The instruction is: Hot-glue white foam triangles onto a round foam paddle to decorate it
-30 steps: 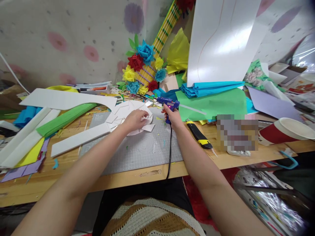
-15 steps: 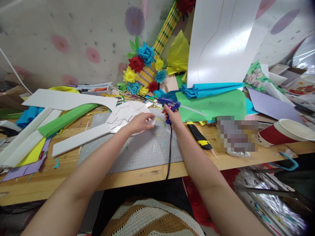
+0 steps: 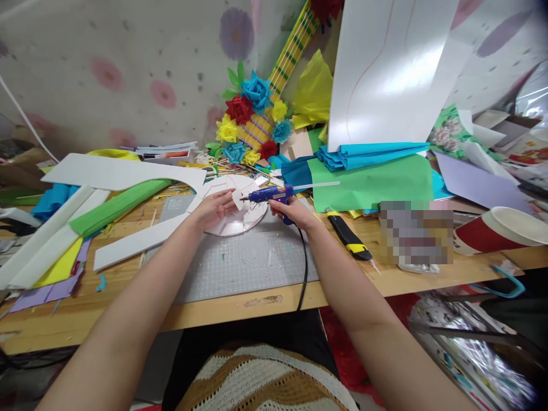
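Note:
My right hand (image 3: 295,211) is wrapped round the grip of a blue hot glue gun (image 3: 272,194). A clear glue stick (image 3: 319,185) juts from its back, and a black cord (image 3: 305,268) hangs below. My left hand (image 3: 217,206) is turned partly palm up and pinches a small white piece (image 3: 237,199) at its fingertips. The gun's nozzle points left at this piece, touching or very near it. Under both hands lies a white disc (image 3: 235,229), with white pieces on it and a white strip (image 3: 141,242) reaching out left. My left hand covers part of the disc.
A grey cutting mat (image 3: 252,268) lies beneath the disc. Right of it are a yellow-black utility knife (image 3: 349,235) and a paper cup (image 3: 492,231). Behind stand a flower-decked yellow guitar (image 3: 257,123) and a white board (image 3: 385,74). Rolled green crepe paper (image 3: 120,206) lies left.
The glue gun has swung to point left and moved toward my left hand. My left hand has shifted left and turned its palm up, holding the small white piece to the nozzle.

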Tool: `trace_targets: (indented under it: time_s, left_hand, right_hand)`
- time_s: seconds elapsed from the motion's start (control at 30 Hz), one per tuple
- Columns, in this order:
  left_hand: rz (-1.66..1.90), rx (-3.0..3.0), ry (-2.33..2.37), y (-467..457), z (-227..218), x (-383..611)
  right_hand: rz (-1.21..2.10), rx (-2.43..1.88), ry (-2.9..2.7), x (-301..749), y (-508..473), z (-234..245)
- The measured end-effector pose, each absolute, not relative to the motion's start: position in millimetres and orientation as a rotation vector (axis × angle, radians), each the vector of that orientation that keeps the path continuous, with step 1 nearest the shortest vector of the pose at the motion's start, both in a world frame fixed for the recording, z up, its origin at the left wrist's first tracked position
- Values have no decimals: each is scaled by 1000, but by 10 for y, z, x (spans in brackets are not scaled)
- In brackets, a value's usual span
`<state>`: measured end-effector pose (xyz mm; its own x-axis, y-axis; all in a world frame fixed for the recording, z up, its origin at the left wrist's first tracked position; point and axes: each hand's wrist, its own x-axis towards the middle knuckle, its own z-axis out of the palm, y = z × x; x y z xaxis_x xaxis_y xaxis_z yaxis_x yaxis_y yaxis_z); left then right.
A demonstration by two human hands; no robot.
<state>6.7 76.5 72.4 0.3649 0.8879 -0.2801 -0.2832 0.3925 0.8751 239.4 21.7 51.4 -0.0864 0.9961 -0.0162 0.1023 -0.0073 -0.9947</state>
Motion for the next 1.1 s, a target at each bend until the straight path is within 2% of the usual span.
trace_targets:
  time_s: [0.27,0.73,0.93,1.1]
  left_hand:
    - [826,923,878,805,758,42]
    - [704,1053,871,764,850,2]
    - [857,1058,973,876,1034,-150]
    - [1013,1402,1203,1076,1142,-340]
  right_hand:
    - [1243,-1289,-1429,2411,193,553]
    - [1129,-1267,-1209,2434,220,532]
    - [1171,-1148,-1249,2467,239,512]
    - [1117,-1167,-1185,2482,271,486]
